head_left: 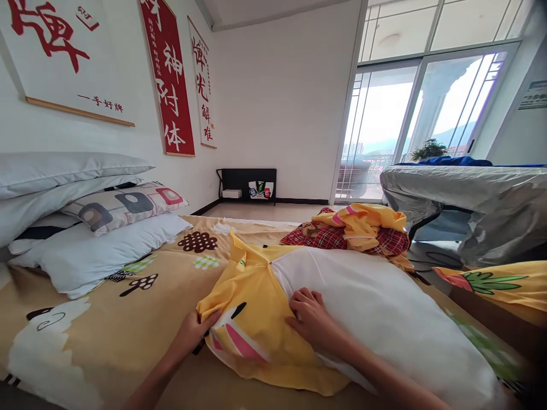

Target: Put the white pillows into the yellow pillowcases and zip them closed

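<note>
A yellow pillowcase [252, 279] with pink and white printed shapes lies on the bed, its open end spread over one end of a plump white pillow [376, 307]. My left hand [200, 329] is closed on the pillowcase's left edge, thumb on top of the cloth. Curled fingers of my right hand [308, 316] grip the white pillow where it meets the pillowcase opening. The part of the pillow under the yellow cloth is hidden. Most of the pillow extends out to the right, beneath and beyond my right forearm.
Pillows, including a patterned pillow [132, 206], are stacked at left on the printed bedsheet [162, 319]. Crumpled yellow cloth [363, 225] lies on a red plaid item [395, 242] at the far edge. A plastic-covered table [465, 185] stands right; yellow leaf-print fabric [508, 282] is nearby.
</note>
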The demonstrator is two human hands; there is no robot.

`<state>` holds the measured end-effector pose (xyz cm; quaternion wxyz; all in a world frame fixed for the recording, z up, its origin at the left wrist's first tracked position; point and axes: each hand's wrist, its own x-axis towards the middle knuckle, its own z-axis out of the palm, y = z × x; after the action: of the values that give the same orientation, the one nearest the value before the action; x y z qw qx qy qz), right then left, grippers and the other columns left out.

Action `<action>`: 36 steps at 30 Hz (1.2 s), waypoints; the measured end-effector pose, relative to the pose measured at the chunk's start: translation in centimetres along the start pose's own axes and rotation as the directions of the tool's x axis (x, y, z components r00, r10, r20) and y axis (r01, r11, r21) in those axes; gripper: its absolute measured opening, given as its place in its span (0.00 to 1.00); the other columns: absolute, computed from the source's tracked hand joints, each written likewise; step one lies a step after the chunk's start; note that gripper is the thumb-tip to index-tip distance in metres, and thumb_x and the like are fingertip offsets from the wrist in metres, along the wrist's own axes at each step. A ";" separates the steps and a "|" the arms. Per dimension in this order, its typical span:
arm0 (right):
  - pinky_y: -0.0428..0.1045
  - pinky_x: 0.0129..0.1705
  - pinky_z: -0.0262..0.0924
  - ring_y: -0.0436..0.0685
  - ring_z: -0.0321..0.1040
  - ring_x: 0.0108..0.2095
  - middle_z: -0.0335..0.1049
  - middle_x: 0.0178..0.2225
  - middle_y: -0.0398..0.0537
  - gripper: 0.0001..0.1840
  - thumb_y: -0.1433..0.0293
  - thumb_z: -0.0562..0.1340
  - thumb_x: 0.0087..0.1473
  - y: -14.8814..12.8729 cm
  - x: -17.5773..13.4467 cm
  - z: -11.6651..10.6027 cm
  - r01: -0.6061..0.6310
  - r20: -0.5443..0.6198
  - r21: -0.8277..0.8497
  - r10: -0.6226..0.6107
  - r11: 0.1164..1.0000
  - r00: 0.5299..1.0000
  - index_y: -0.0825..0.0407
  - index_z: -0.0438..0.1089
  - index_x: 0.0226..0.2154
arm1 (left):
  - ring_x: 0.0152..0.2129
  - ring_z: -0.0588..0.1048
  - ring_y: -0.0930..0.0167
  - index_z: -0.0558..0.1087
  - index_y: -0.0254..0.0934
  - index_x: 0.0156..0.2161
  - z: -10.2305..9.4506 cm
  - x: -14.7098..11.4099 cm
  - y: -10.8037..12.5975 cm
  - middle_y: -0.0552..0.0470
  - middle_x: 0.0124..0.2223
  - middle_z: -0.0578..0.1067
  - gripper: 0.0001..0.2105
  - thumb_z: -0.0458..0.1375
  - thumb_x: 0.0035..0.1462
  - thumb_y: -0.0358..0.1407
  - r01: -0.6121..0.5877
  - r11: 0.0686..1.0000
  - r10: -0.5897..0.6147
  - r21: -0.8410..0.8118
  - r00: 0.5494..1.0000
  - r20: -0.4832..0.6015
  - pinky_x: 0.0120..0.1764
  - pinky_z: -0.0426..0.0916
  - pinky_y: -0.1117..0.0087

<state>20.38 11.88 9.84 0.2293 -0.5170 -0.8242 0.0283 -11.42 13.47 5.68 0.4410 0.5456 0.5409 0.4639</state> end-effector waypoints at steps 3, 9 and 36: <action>0.54 0.46 0.51 0.56 0.64 0.40 0.71 0.32 0.44 0.08 0.77 0.57 0.46 1.0 0.5 -0.8 -0.040 -0.003 0.021 0.040 0.999 0.999 0.52 0.61 0.19 | 0.36 0.78 0.61 0.77 0.37 0.36 1.0 -0.1 0.3 0.48 0.38 0.80 0.20 0.71 0.35 0.42 0.000 0.975 -0.020 -0.224 0.996 -0.084 0.37 0.72 0.68; 0.57 0.47 0.50 0.61 0.63 0.44 0.70 0.40 0.50 0.07 0.77 0.57 0.44 1.8 -0.4 -2.6 -0.080 -0.217 -0.153 0.045 0.985 0.975 0.51 0.66 0.27 | 0.28 0.78 0.67 0.75 0.38 0.36 2.3 -1.3 1.7 0.49 0.36 0.79 0.18 0.69 0.39 0.42 0.093 0.851 -0.134 -0.517 0.990 -0.042 0.28 0.70 0.72; 0.50 0.35 0.50 0.53 0.63 0.26 0.66 0.22 0.42 0.10 0.72 0.59 0.57 -7.8 1.9 7.5 0.433 -0.365 -0.390 -0.568 0.813 0.738 0.51 0.62 0.24 | 0.17 0.66 0.75 0.69 0.35 0.24 7.6 -1.2 -1.2 0.57 0.19 0.67 0.13 0.69 0.33 0.34 0.289 0.716 -0.220 -0.635 0.957 0.187 0.22 0.58 0.73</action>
<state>10.14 11.34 5.97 0.3435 -0.2917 -0.8489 -0.2761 -4.17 12.42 3.09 0.6896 0.2986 0.3911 0.5313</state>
